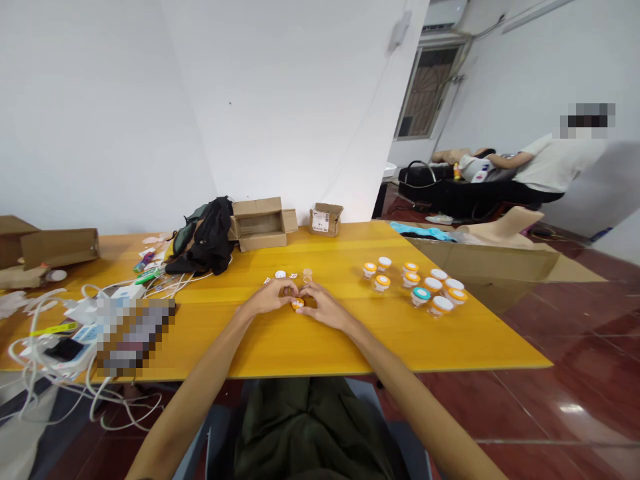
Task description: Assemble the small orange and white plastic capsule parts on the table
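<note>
Near the middle of the table, both my hands meet at a small orange lid [298,305] with a white patch on top. The curved fingers of my left hand [271,297] close on its left side. From the other side, my right hand [325,308] has its thumb and fingers around the lid. Whether a jar is under the lid I cannot tell. Just beyond my fingers are a white lid [281,274], a small clear cup [307,274] and a small printed piece [293,275]. To the right stand several clear jars with orange lids [381,281], white lids [442,303] and a teal lid [421,293].
Cardboard boxes [260,225] and a dark bag [210,240] line the back. White cables and a power strip [75,353] crowd the left. A large carton [485,267] borders the table's right side. Farther off, a person [555,163] sits by the wall.
</note>
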### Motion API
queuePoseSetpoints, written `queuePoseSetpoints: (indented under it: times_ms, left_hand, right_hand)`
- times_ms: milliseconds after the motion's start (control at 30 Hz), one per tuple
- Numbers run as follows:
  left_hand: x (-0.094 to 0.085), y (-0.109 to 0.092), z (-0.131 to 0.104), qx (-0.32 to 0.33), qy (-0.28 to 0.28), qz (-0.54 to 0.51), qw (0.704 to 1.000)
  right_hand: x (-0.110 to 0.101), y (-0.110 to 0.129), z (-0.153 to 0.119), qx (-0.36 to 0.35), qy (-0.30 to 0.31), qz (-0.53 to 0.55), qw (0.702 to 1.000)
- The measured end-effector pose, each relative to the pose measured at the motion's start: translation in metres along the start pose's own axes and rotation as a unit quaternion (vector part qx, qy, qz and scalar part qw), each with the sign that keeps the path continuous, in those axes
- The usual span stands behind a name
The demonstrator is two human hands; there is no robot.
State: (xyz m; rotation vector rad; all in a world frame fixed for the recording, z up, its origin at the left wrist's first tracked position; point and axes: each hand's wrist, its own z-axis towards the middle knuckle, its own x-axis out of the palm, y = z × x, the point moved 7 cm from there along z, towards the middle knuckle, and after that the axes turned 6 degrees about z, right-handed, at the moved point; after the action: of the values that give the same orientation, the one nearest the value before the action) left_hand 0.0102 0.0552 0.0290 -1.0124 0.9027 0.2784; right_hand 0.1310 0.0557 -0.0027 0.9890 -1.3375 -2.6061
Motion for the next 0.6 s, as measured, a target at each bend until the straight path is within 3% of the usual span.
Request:
queuePoseSetpoints:
  times_ms: [167, 433, 600]
  left_hand:
    - [-0.003, 0.001, 0.0, -0.004, -0.015, 0.025, 1.0]
    - [-0.026, 0.009, -0.002, -0.035, -0.134, 0.082, 0.987]
    - [-0.024, 0.009, -0.003, -0.024, -0.125, 0.157, 0.979]
  right_hand:
    - [-0.001, -0.002, 0.0, 0.002, -0.01, 0.0, 1.0]
    - [-0.002, 0.006, 0.0, -0.011, 0.0, -0.006, 1.0]
    - [-0.002, 0.007, 0.0, -0.007, -0.004, -0.006, 1.0]
